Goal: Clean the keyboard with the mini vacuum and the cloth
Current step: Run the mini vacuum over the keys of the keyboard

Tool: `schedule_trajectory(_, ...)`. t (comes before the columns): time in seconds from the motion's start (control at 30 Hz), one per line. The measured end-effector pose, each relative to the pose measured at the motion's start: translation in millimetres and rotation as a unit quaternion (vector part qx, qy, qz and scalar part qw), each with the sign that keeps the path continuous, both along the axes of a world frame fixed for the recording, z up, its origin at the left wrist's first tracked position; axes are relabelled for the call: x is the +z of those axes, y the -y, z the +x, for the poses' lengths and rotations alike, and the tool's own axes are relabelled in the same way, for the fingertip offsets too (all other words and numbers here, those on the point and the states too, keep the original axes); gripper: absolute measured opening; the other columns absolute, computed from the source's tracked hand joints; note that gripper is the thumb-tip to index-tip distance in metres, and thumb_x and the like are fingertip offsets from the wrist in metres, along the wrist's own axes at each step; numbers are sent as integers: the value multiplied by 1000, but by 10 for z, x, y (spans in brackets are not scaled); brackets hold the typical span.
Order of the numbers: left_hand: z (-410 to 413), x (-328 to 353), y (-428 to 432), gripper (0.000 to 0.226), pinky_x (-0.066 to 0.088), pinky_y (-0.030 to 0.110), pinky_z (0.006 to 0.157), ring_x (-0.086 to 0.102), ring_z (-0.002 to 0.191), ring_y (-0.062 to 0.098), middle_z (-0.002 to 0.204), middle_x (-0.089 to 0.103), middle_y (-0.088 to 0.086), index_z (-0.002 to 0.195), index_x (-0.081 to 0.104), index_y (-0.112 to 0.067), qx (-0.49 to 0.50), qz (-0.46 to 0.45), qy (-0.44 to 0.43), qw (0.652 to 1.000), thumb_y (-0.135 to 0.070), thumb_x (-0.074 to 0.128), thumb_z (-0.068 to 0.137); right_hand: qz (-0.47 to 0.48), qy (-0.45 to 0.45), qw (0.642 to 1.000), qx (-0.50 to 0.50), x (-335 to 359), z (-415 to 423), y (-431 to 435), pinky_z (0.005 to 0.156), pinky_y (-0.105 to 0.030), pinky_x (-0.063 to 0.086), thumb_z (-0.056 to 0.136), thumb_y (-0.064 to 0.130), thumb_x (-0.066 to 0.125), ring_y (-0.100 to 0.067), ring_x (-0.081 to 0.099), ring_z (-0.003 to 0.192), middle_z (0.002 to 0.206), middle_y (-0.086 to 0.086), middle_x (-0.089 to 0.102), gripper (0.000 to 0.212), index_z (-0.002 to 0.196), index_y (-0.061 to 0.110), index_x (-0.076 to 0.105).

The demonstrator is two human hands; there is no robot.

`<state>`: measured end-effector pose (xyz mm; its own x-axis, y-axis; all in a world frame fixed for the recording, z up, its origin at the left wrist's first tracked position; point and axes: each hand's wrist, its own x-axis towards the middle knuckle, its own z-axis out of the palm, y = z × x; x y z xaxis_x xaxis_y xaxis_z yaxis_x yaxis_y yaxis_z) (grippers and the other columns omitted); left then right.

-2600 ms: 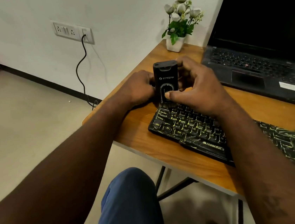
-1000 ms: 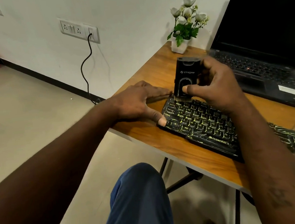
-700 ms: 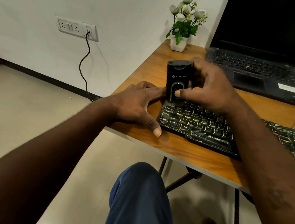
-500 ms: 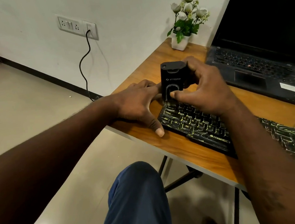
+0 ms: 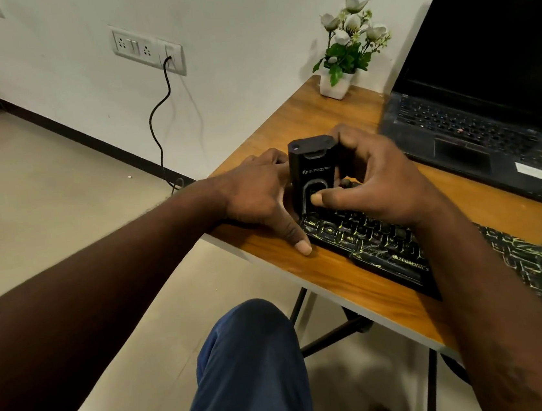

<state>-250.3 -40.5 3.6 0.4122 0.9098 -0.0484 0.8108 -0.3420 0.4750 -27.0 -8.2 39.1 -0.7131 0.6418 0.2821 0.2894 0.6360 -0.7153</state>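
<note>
**Mini vacuum stands on the keyboard's left end, gripped by the right hand**

A wooden table (image 5: 338, 275) stands against a white wall. At its far right an open black laptop (image 5: 480, 93) has a dark screen, and the white sticker on its palm rest is too blurred to read.

The black keyboard (image 5: 368, 241), patterned with yellow-green lines, lies along the table's near edge. Its front lip reads "ZEBRONICS", and one key in the bottom row shows "Alt". The person's right forearm crosses over its middle.

The right hand (image 5: 381, 179) grasps the mini vacuum (image 5: 314, 170), thumb pressed on the oval panel at the front, fingers curled round the far side. The vacuum is a black upright block with its lower end on the keys at the keyboard's left end. White lettering on its face looks like "STRIFF".

The left hand (image 5: 254, 190) lies relaxed on the table just beside the vacuum, holding nothing. Its thumb runs straight along the keyboard's left edge and its fingertips are hidden behind the vacuum.

A white pot of white flowers (image 5: 337, 84) stands at the table's far corner. A black cable (image 5: 158, 116) hangs from the wall socket (image 5: 147, 48).
</note>
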Motion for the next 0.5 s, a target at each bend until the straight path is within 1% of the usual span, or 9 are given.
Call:
schedule_trajectory(0.07,8,11,13,119,28,50,119,25,136,12,152,33,-3,151,31,-42,3,0,-4,1000,-83,81,51,-18,-9,1000,0,8,-9,-20,75,-37,61,76,15,85,-28,71,91,100,-11,67,45,115,13,61)
schedule_trajectory(0.13,15,43,23,123,26,40,114,20,129,9,153,29,0,154,23,-41,5,-6,-11,1000,-74,87,55,38,6,997,-70,6,-6,-64,73,-31,60,79,17,85,-15,70,91,101,-1,68,46,117,17,59)
schedule_trajectory(0.2,14,48,22,127,27,38,110,22,133,15,155,27,2,156,17,-44,8,-4,-10,1000,-74,85,53,81,11,989,-119,2,8,-75,70,-24,55,79,19,84,-6,68,90,103,6,68,47,117,20,57)
schedule_trajectory(0.23,21,56,33,126,26,38,111,23,135,17,155,28,1,155,18,-45,9,-7,-12,1000,-75,85,53,66,6,992,-107,-6,14,-71,68,-27,56,79,19,84,-10,69,89,101,4,68,46,116,20,58)
schedule_trajectory(0.3,23,39,26,110,28,46,119,30,137,16,149,37,-3,144,33,-50,-1,-7,9,1000,-80,84,52,-4,-3,1000,-23,-4,7,-21,71,-44,60,77,19,85,-31,69,91,102,-12,67,45,115,19,61)
schedule_trajectory(0.33,20,20,18,99,33,51,117,35,136,16,145,43,-7,135,39,-54,-5,-8,27,1000,-84,81,49,-28,-5,999,17,-4,1,3,74,-48,59,77,17,85,-37,67,94,104,-16,66,46,116,18,62)
schedule_trajectory(0.37,18,18,20,96,35,52,116,38,135,16,142,46,-8,130,43,-55,-6,-5,39,999,-86,80,48,-35,-2,999,31,1,-9,9,76,-47,59,77,15,86,-37,67,95,105,-15,66,47,118,17,63)
schedule_trajectory(0.43,24,36,33,107,28,44,118,29,133,10,148,39,-4,143,39,-48,-2,-2,22,1000,-81,83,51,7,10,1000,-28,3,-25,-27,76,-41,62,81,16,85,-22,69,93,106,-1,68,49,123,19,62)
schedule_trajectory(0.5,16,51,26,119,23,34,110,19,126,5,152,30,-3,154,27,-42,3,-1,0,1000,-74,85,55,54,12,993,-102,-1,-18,-59,72,-32,61,81,20,84,-11,69,89,106,7,68,50,125,22,60)
